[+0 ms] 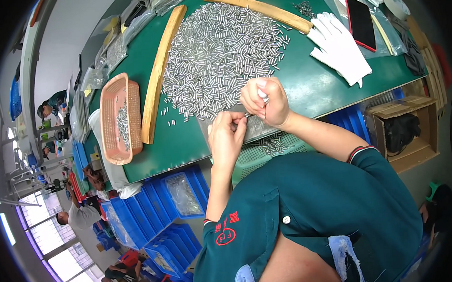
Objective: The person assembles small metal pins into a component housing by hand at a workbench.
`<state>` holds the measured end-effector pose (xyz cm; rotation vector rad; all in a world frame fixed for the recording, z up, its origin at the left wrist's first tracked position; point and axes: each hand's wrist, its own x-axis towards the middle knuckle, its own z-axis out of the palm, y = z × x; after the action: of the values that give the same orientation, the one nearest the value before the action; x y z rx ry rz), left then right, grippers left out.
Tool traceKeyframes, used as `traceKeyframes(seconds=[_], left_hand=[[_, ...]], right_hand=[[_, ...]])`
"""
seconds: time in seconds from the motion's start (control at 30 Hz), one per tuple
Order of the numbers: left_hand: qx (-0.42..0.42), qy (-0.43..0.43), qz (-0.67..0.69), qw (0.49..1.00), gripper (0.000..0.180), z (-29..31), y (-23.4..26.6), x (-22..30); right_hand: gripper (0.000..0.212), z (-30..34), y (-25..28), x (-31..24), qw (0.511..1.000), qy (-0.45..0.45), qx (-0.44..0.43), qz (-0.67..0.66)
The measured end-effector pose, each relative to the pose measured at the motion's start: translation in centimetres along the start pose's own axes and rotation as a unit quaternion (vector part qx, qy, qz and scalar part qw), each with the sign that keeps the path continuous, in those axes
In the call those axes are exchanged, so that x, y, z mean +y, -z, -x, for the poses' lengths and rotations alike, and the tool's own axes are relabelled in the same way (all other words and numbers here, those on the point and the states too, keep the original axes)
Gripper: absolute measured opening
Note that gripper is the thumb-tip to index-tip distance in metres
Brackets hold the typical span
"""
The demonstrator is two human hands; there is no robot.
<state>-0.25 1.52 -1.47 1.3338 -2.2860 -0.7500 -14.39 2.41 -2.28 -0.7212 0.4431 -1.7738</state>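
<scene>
A wide pile of small silver metal pins (222,55) covers the middle of the green table (314,81). At its near edge my left hand (227,136) is closed, thumb and fingertips pinched together. What lies in the pinch is too small to make out. Right beside it, my right hand (268,103) is wrapped in a fist around a tool with a whitish rounded end (263,94). The rest of that tool is mostly hidden by the fingers. Both hands are above a grey metal plate (204,129) at the table's near edge. Below them sits a green perforated basket (247,163) with pins in it.
Wooden strips (158,83) border the pile at left and back. An orange basket (107,121) holding pins stands far left. White gloves (340,50) and a red-edged phone (361,24) lie at right. Blue bins (138,215) and a cardboard box (413,153) are below the table.
</scene>
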Motion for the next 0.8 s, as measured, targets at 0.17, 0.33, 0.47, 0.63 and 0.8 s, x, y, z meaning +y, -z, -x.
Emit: traceKeyframes(seconds=[0.17,0.33,0.47,0.63,0.8], left_hand=[[-0.003,0.002,0.005,1.000,0.008,0.0,0.0,0.0],[-0.002,-0.001,0.001,1.000,0.008,0.0,0.0,-0.1],[-0.006,-0.020,-0.001,1.000,0.008,-0.1,0.1,-0.2],[-0.006,-0.041,-0.064,0.997,0.009,-0.2,0.4,0.7],[-0.010,-0.084,-0.099,0.991,0.010,-0.2,0.4,0.9]], right_hand=[[0.041,0.0,0.0,0.0,1.000,0.007,-0.004,-0.006],[0.041,0.0,0.0,0.0,1.000,-0.002,-0.005,0.002],[0.041,0.4,0.0,0.8,0.986,0.064,-0.072,0.132],[0.042,0.3,0.4,0.9,0.989,0.081,-0.056,0.112],[0.042,-0.3,0.2,0.0,0.999,-0.010,0.033,-0.021]])
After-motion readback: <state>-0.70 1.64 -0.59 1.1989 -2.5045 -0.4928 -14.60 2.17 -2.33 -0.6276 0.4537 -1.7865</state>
